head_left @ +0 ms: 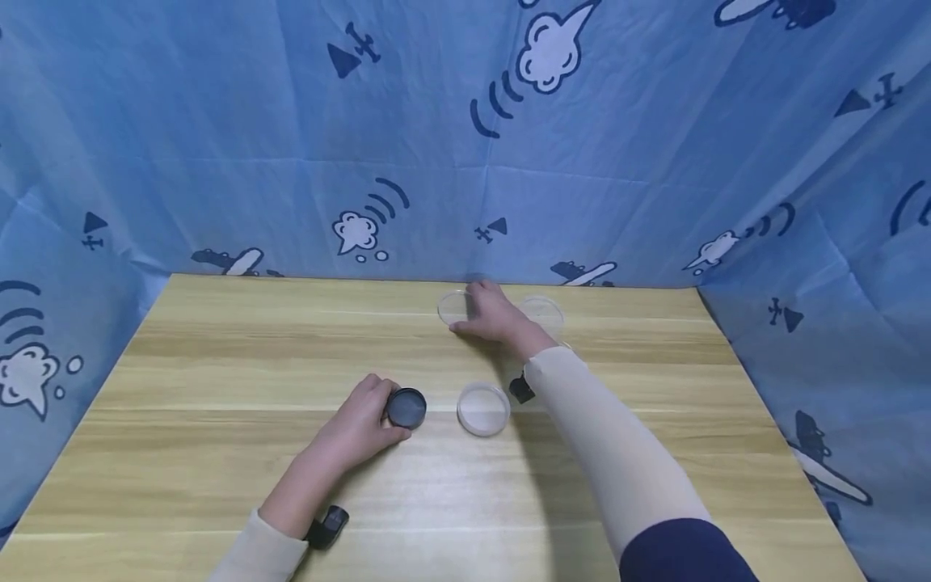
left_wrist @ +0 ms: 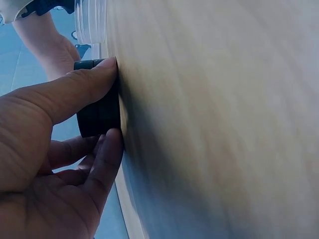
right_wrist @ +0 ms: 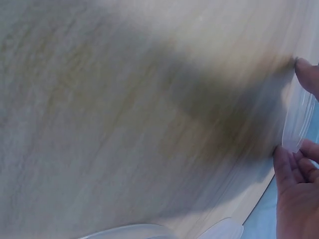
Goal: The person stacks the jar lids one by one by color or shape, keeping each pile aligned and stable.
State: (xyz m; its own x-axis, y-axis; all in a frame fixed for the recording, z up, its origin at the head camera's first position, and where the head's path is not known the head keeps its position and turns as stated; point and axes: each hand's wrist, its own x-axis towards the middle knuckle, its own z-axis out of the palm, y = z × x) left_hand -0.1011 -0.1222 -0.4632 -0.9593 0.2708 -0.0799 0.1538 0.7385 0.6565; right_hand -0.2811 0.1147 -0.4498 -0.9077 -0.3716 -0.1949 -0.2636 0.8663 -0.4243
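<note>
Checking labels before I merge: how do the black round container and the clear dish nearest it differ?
- Look: the black container is dark; the clear dish is see-through.
- Size: the black container is narrower across than the clear dish.
- State: the left hand grips the black container; no hand touches the clear dish.
Shared: both are round and on the table.

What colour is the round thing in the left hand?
The round thing is black with a dark grey top, clearest in the head view.

Blue fabric (head_left: 429,121), white-cloud print: is hanging behind and at both sides. Desk (head_left: 218,364), pale wood grain: is reflecting soft light near its front.
</note>
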